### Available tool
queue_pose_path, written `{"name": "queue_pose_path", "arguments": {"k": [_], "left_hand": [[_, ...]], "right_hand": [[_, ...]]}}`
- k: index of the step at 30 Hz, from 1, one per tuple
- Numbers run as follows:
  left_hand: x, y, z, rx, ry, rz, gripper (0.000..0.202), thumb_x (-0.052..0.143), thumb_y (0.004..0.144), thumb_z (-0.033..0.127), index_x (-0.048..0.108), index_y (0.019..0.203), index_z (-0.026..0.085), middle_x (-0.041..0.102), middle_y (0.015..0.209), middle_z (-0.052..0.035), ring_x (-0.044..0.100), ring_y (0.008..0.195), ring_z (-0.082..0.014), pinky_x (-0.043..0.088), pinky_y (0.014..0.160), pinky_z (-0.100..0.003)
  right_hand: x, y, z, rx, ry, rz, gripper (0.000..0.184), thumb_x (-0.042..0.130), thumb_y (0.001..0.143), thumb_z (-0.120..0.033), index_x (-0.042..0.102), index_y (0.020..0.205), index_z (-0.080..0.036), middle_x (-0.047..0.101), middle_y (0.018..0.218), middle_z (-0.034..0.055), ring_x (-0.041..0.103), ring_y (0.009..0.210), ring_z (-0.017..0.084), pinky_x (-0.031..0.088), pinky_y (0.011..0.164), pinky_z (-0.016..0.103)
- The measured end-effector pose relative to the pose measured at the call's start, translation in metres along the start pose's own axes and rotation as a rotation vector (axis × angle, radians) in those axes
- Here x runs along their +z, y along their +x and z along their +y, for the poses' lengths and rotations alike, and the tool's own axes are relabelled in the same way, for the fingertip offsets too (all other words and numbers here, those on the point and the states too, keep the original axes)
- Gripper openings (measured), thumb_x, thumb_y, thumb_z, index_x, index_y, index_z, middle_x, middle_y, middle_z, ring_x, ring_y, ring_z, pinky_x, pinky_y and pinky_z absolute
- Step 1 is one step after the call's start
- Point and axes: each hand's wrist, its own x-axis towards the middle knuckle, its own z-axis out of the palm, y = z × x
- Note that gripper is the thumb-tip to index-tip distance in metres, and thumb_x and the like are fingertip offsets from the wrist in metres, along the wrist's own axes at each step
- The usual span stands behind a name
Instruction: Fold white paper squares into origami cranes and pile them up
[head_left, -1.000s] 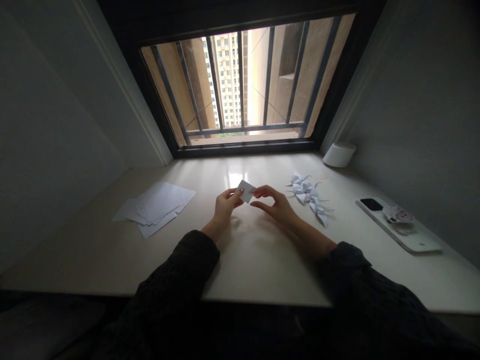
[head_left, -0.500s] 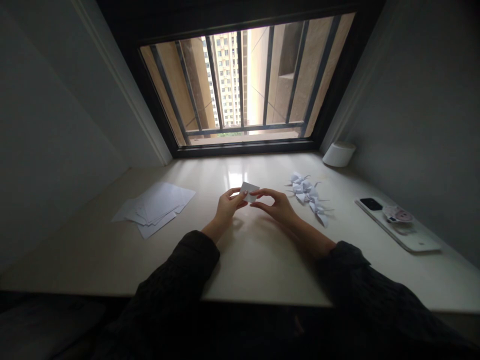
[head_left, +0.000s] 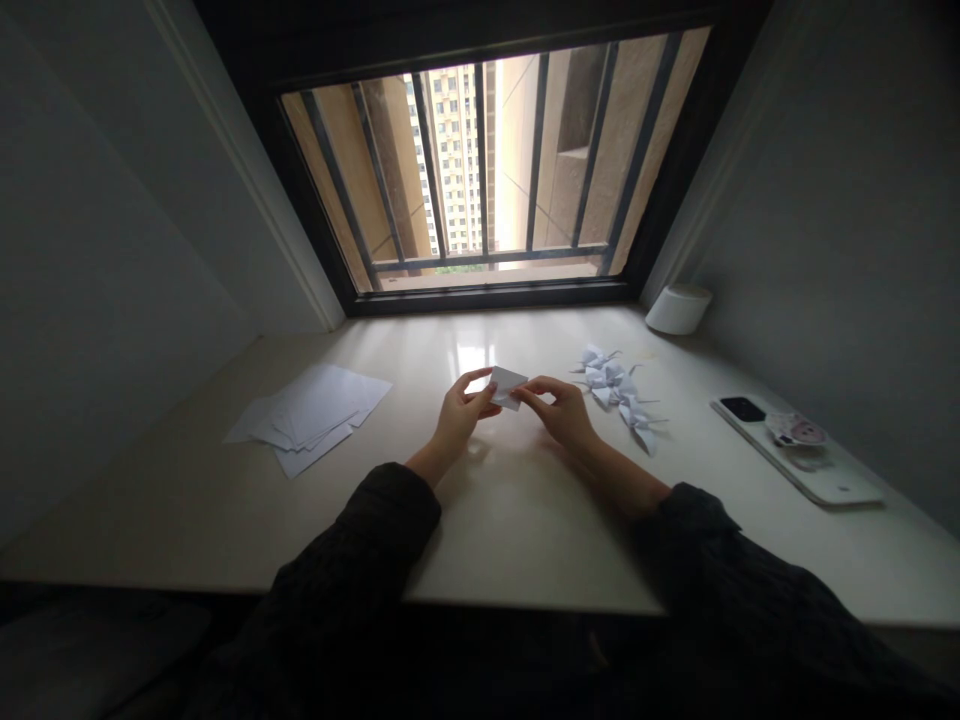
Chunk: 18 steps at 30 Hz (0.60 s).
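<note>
A small folded piece of white paper (head_left: 507, 386) is held just above the pale tabletop (head_left: 510, 520), in front of the window. My left hand (head_left: 463, 417) pinches its left edge between thumb and fingers. My right hand (head_left: 564, 412) pinches its right edge with the fingertips. Both wrists come out of dark sleeves. A cluster of several folded white paper cranes (head_left: 619, 393) lies on the table just right of my right hand.
A loose stack of white paper sheets (head_left: 309, 414) lies at the left. A white phone with a round sticker grip (head_left: 795, 448) rests at the right. A white round object (head_left: 679, 307) stands by the barred window (head_left: 487, 170). Walls close in both sides.
The folded paper has shifted slightly right and turned a little. My right hand's fingers have closed in onto its right edge, where before they hovered apart beside it.
</note>
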Motion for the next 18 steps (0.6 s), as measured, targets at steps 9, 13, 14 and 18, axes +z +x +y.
{"name": "queue_pose_path", "arguments": {"k": [9, 13, 14, 18], "left_hand": [[0.0035, -0.0015, -0.0008, 0.154, 0.098, -0.01, 0.031, 0.077, 0.064, 0.034, 0.072, 0.089, 0.016, 0.072, 0.089, -0.0081, 0.067, 0.082, -0.0181, 0.051, 0.08, -0.033], [0.0044, -0.0014, -0.0009, 0.109, 0.024, 0.067, 0.031, 0.078, 0.063, 0.033, 0.073, 0.088, 0.016, 0.073, 0.088, -0.0065, 0.065, 0.082, -0.0165, 0.051, 0.084, -0.035], [0.0044, -0.0016, 0.0, 0.102, 0.007, 0.074, 0.031, 0.078, 0.063, 0.033, 0.073, 0.089, 0.017, 0.073, 0.089, -0.0064, 0.065, 0.083, -0.0167, 0.051, 0.084, -0.036], [0.0037, -0.0019, 0.0024, 0.089, -0.047, 0.082, 0.03, 0.078, 0.062, 0.032, 0.074, 0.088, 0.018, 0.073, 0.089, -0.0056, 0.065, 0.083, -0.0164, 0.05, 0.085, -0.036]], "right_hand": [[-0.003, 0.0004, -0.0092, 0.098, 0.056, 0.128, 0.027, 0.066, 0.074, -0.047, 0.071, 0.067, -0.021, 0.068, 0.066, 0.0016, 0.061, 0.067, 0.019, 0.045, 0.068, 0.032], [-0.0027, 0.0008, -0.0092, 0.102, 0.134, 0.072, 0.021, 0.069, 0.071, -0.044, 0.073, 0.072, -0.023, 0.072, 0.074, 0.0018, 0.065, 0.075, 0.022, 0.048, 0.075, 0.035], [-0.0029, 0.0009, -0.0095, 0.097, 0.149, 0.045, 0.02, 0.071, 0.069, -0.043, 0.074, 0.075, -0.024, 0.073, 0.077, 0.0016, 0.065, 0.078, 0.022, 0.048, 0.078, 0.036], [-0.004, 0.0011, -0.0092, 0.075, 0.185, -0.011, 0.026, 0.078, 0.063, -0.038, 0.075, 0.087, -0.026, 0.074, 0.083, 0.0015, 0.066, 0.083, 0.023, 0.048, 0.083, 0.037]]}}
